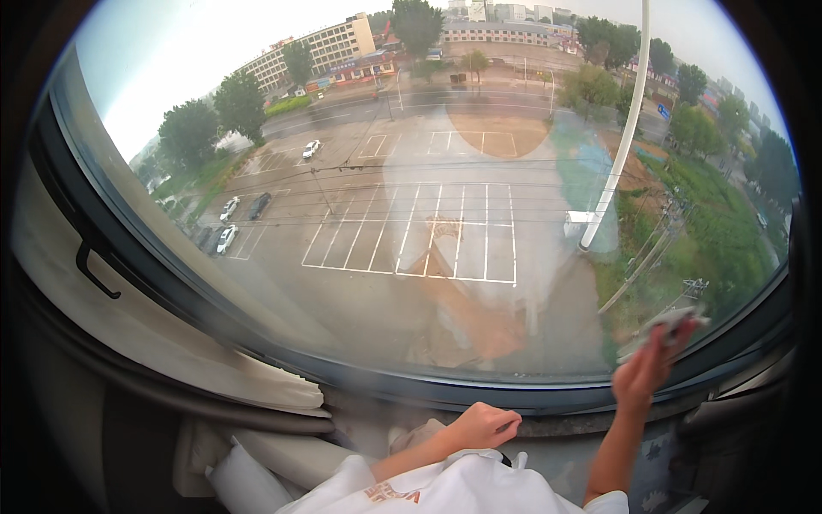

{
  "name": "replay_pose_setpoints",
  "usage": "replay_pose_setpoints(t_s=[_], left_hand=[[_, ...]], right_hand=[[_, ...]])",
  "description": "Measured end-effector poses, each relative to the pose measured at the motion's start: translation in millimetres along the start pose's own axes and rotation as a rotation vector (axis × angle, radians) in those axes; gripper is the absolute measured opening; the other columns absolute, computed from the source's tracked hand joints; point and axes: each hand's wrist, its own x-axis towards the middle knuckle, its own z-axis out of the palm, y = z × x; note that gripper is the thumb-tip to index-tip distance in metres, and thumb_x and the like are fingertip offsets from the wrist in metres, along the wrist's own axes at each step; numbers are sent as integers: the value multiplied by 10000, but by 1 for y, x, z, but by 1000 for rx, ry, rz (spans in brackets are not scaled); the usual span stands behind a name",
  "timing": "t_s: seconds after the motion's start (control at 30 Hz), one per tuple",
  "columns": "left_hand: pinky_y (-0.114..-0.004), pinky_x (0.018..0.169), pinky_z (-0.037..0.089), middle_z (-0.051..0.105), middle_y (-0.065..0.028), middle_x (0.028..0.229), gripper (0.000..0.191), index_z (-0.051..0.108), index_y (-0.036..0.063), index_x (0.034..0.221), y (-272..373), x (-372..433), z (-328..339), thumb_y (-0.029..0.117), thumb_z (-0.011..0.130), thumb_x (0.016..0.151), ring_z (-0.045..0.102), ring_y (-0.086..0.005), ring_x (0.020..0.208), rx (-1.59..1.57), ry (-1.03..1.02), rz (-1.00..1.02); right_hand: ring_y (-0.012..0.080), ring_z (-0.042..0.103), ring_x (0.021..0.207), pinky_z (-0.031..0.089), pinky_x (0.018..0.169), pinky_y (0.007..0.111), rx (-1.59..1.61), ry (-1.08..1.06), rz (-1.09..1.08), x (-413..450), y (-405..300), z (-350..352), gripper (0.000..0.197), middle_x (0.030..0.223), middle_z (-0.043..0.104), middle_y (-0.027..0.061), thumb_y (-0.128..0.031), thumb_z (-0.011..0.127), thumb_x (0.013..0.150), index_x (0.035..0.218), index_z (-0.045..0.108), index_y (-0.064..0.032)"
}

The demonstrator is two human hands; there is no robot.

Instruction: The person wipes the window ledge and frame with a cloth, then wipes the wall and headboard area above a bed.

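A large window pane (359,308) stands before me, with a faint reflection of my body in it. My right hand (642,372) is raised at the pane's lower right and grips a white cloth (674,324), blurred, at or close to the glass. Whether the cloth touches the pane is hard to tell. My left hand (487,425) is held low in front of my white shirt (475,482), just inside the bottom window frame (449,390). Its fingers are curled in and nothing shows in them.
A black window handle (93,273) juts out on the left frame. Grey-white cushions (247,478) lie at lower left, below a pale padded edge (276,389). Beyond the glass, far below, are a parking lot (411,244) with several cars and a white pole (620,141).
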Motion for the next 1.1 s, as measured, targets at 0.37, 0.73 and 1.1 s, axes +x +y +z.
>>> replay_pose_setpoints(t_s=[0.37,0.73,1.1], left_hand=[[-319,475,477,618,-61,620,90,718,53,920,8,16,-10,80,713,835,582,-210,487,14,88,-61],[-367,554,515,673,-107,700,130,725,59,977,-9,-40,-96,132,678,880,634,-262,567,71,123,-255],[-320,557,521,691,-130,743,142,736,38,1001,-31,-139,-265,99,709,876,657,-255,597,372,544,-513]], right_hand=[[335,285,1506,218,1228,429,181,534,942,-69,39,33,635,1637,233,245,-229,348,1004,1557,258,71],[291,291,1496,241,1221,412,563,792,1266,4,-58,41,642,1645,237,175,-274,311,1009,1597,231,-30],[352,285,1495,197,1223,477,493,374,534,163,-297,58,557,1634,284,143,-180,368,1021,1566,318,-80]])
